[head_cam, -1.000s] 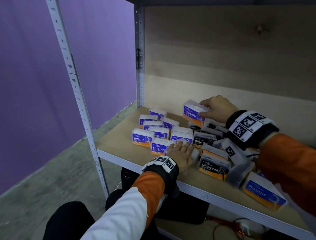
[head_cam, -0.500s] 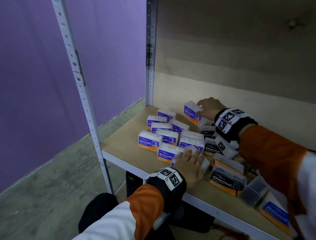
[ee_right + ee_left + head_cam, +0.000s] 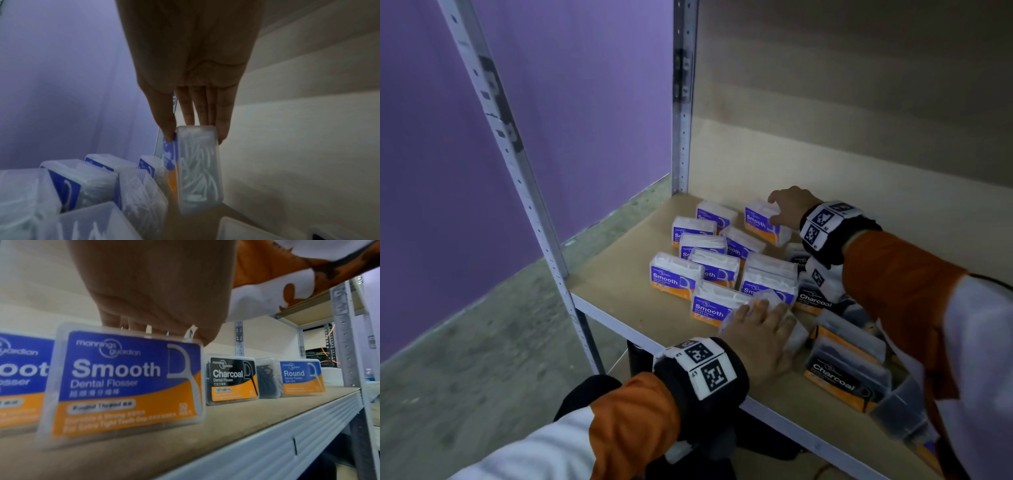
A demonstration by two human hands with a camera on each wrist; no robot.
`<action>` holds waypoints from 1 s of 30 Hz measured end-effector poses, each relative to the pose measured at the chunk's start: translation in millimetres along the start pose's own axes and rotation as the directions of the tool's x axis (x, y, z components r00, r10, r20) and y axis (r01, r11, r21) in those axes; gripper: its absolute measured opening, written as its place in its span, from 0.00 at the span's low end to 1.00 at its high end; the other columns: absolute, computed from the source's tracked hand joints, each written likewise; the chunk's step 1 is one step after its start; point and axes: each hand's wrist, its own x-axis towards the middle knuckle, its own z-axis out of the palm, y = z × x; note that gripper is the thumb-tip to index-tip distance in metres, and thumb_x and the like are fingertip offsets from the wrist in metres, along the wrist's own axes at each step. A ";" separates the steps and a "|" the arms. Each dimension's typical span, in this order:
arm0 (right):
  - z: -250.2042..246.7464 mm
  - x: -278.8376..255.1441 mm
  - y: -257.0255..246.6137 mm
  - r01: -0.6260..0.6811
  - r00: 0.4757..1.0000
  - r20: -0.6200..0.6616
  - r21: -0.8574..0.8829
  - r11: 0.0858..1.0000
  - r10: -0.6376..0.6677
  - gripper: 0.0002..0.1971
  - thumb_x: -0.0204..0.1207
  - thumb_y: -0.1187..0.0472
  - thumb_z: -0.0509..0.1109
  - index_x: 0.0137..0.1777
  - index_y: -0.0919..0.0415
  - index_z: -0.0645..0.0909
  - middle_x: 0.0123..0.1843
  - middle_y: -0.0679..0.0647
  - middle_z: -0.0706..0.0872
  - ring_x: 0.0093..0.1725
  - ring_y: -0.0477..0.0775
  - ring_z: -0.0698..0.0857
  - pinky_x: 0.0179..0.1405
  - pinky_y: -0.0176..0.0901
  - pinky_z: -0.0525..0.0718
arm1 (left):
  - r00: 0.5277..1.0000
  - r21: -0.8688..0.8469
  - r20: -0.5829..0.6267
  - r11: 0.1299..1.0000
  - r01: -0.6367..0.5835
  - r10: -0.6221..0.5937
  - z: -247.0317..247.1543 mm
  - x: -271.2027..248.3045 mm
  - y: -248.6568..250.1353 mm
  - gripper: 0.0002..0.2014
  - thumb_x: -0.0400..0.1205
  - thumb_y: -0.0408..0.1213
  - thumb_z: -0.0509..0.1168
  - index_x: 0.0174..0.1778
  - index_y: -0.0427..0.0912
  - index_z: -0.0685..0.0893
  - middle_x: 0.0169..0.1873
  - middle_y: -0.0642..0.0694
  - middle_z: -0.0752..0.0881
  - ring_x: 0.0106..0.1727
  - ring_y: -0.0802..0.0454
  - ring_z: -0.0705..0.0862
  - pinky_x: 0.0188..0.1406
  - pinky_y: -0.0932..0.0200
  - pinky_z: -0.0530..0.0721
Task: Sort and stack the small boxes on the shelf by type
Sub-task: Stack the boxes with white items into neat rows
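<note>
The shelf board [image 3: 616,274] carries a loose cluster of blue Smooth boxes [image 3: 676,275] standing on edge; that cluster serves as the landmark here.

At the back of the cluster, nearest the rear panel, the right hand [image 3: 789,205] pinches one Smooth box [image 3: 763,221] from above. In the right wrist view the thumb presses the labelled face and the fingers [image 3: 223,113] the clear back, so the right-hand box [image 3: 198,168] stays upright, probably so it can be set in line with the others of its type.

At the front edge of the cluster, the left hand [image 3: 760,330] lies over another Smooth box [image 3: 125,382], fingers curled down over its top edge. The front box stands on the board with its label facing outward, a hold that seems meant for sliding or lifting it toward its kind.

Just to the right of the cluster stand the black Charcoal boxes [image 3: 844,373], and beyond them a Round box [image 3: 301,378]. The types look partly grouped, but nothing is visibly stacked yet.
</note>
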 end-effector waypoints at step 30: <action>43.2 58.5 20.0 0.053 0.947 0.318 -0.055 0.997 -0.033 0.05 0.82 0.63 0.62 0.56 0.58 0.71 0.67 0.64 0.77 0.65 0.55 0.78 0.32 0.27 0.72 | 0.984 0.276 0.144 0.959 0.065 -0.109 -144.3 153.4 -195.2 0.29 0.82 0.31 0.63 0.80 0.43 0.63 0.79 0.42 0.64 0.79 0.46 0.64 0.73 0.55 0.65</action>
